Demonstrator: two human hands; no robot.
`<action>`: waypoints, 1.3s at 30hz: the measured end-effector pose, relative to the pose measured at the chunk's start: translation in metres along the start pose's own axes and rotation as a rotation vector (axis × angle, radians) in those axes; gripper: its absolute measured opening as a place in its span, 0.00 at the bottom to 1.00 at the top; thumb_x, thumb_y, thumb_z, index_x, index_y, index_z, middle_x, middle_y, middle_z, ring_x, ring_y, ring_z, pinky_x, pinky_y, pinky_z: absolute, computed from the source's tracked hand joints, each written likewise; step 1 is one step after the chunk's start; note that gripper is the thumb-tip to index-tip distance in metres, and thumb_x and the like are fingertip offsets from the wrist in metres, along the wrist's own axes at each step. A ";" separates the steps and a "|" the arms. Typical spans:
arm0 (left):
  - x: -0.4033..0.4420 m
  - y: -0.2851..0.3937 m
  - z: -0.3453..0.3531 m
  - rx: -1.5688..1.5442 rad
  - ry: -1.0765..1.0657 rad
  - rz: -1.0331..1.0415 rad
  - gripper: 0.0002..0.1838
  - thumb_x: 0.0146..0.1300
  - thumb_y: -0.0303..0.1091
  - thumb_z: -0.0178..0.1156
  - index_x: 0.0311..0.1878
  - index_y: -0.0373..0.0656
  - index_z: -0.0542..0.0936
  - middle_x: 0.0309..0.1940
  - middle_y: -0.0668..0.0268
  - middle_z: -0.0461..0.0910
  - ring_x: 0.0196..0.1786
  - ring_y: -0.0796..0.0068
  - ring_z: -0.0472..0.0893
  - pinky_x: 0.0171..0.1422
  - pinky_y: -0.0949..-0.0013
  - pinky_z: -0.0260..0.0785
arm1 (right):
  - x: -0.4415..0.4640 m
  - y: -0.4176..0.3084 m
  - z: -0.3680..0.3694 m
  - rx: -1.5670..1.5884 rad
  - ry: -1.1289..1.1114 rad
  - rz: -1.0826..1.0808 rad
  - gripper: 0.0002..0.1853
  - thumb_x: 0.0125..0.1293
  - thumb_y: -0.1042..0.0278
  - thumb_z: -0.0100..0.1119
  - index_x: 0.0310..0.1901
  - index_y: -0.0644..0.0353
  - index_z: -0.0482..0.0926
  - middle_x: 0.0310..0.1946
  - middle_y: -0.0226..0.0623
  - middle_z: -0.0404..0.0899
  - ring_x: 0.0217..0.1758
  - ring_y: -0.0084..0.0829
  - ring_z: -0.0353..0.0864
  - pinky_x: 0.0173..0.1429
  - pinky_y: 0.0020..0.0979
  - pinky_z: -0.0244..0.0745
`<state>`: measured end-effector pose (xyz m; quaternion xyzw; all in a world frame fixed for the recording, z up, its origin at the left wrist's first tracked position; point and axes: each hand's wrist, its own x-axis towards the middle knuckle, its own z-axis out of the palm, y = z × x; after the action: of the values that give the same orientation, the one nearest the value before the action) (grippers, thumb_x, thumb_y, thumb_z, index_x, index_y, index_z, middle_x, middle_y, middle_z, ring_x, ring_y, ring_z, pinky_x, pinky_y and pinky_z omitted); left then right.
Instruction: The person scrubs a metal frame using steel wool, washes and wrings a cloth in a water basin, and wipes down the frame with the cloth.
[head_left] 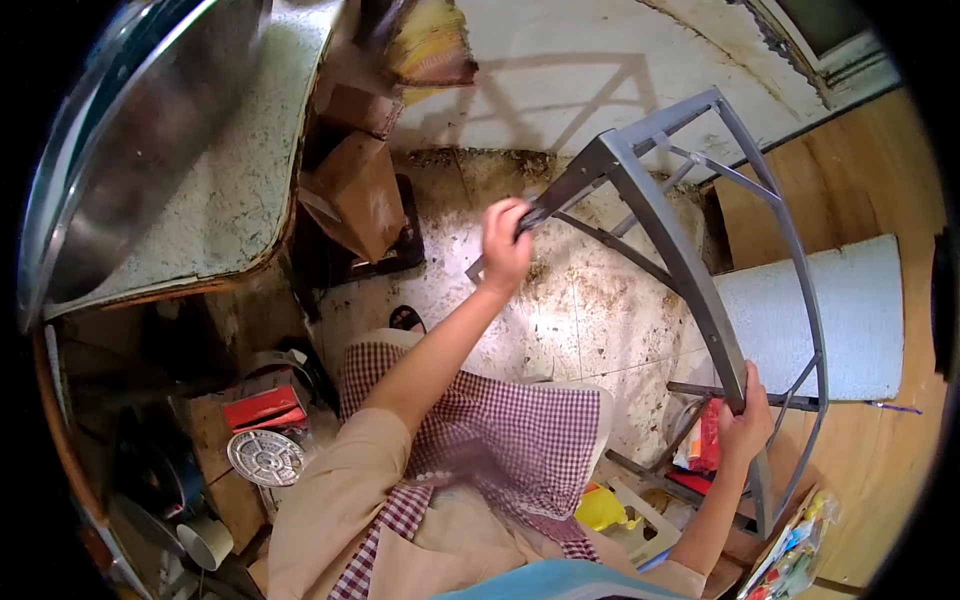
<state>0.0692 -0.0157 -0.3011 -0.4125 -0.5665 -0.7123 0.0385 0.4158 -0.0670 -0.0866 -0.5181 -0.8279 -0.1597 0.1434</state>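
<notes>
At 2 o'clock, over the stained pale tiled floor (560, 345), an angular grey metal frame (678, 255) with wide bars and thin cross-braces tilts between two bare hands. The left hand (503, 248), close to centre toward 12 o'clock, has its fingers curled closed about one leg, over a small dark patch that may be part of the frame or something separate; I cannot tell. The right hand (746, 425), at 4 o'clock, has its fingers wrapped round the lower stretch of the long curved bar. The frame looks stiff and hardly fragile, probably of middling weight and awkward for its spread, its smooth bars perhaps a little slippery; the wide bars, gripped well apart as here, seem the best holds, the thin braces the poorest. Toward 10 o'clock stands a brown cardboard box (355, 200), its contents hidden. At 8 o'clock lies a small red box (263, 402), its inside not visible, and nearer 7 a white cup (205, 543). At 4 o'clock, clear plastic wrapping (805, 545) encloses multicoloured items too small to name; at 5, a crumpled yellow plastic bag (602, 508) hides whatever it holds.
</notes>
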 end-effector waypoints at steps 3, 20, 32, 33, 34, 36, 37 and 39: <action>0.015 0.010 0.010 0.014 -0.010 0.082 0.16 0.45 0.17 0.55 0.41 0.37 0.73 0.42 0.55 0.71 0.45 0.54 0.72 0.50 0.62 0.66 | 0.003 -0.005 0.001 0.013 0.008 0.012 0.32 0.42 0.80 0.57 0.56 0.52 0.72 0.32 0.40 0.75 0.31 0.42 0.76 0.34 0.35 0.70; -0.148 -0.136 -0.001 0.323 -0.366 -0.654 0.14 0.46 0.22 0.57 0.40 0.41 0.72 0.39 0.55 0.70 0.42 0.52 0.72 0.47 0.62 0.66 | 0.001 0.001 0.015 -0.108 0.082 -0.026 0.31 0.44 0.78 0.55 0.56 0.57 0.71 0.46 0.47 0.75 0.46 0.45 0.75 0.50 0.40 0.69; -0.069 0.014 -0.021 0.056 -0.821 -0.357 0.23 0.45 0.26 0.63 0.48 0.38 0.71 0.44 0.53 0.70 0.49 0.53 0.72 0.54 0.62 0.66 | 0.001 -0.199 0.239 2.030 -0.470 0.916 0.20 0.70 0.61 0.45 0.59 0.59 0.62 0.50 0.33 0.71 0.49 0.25 0.72 0.49 0.32 0.72; -0.063 0.011 -0.025 0.073 -0.893 -0.344 0.24 0.45 0.26 0.63 0.49 0.38 0.71 0.45 0.53 0.70 0.50 0.52 0.72 0.55 0.62 0.66 | 0.000 -0.204 0.258 2.041 -0.449 0.945 0.17 0.69 0.62 0.46 0.57 0.58 0.64 0.48 0.32 0.72 0.47 0.25 0.73 0.48 0.32 0.72; -0.057 0.003 -0.030 0.089 -0.963 -0.330 0.26 0.45 0.27 0.64 0.50 0.38 0.71 0.46 0.53 0.70 0.50 0.52 0.72 0.55 0.62 0.66 | 0.000 -0.206 0.277 2.051 -0.429 0.972 0.15 0.69 0.63 0.46 0.54 0.58 0.66 0.45 0.31 0.74 0.44 0.25 0.74 0.47 0.32 0.72; -0.051 -0.021 -0.034 0.212 -0.887 -0.448 0.33 0.45 0.30 0.67 0.57 0.39 0.67 0.53 0.53 0.70 0.54 0.56 0.72 0.57 0.62 0.65 | 0.005 -0.197 0.310 2.120 -0.547 1.074 0.14 0.68 0.64 0.48 0.52 0.57 0.69 0.42 0.31 0.75 0.43 0.26 0.75 0.44 0.31 0.71; -0.035 -0.019 -0.035 0.301 -0.771 -0.548 0.35 0.45 0.31 0.67 0.59 0.40 0.66 0.54 0.53 0.69 0.55 0.56 0.71 0.58 0.62 0.65 | 0.019 -0.195 0.316 1.940 -0.537 1.117 0.14 0.65 0.63 0.51 0.50 0.60 0.71 0.41 0.33 0.76 0.42 0.29 0.75 0.44 0.32 0.71; -0.015 -0.021 -0.028 0.301 -0.623 -0.573 0.38 0.46 0.32 0.68 0.62 0.43 0.62 0.56 0.52 0.68 0.57 0.58 0.71 0.59 0.61 0.64 | 0.037 -0.177 0.374 1.489 -0.386 0.765 0.16 0.62 0.63 0.53 0.49 0.61 0.72 0.41 0.36 0.76 0.42 0.32 0.75 0.46 0.33 0.70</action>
<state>0.0535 -0.0381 -0.3272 -0.4234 -0.7397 -0.4459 -0.2733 0.2131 0.0443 -0.4316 -0.5506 -0.4954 0.5756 0.3465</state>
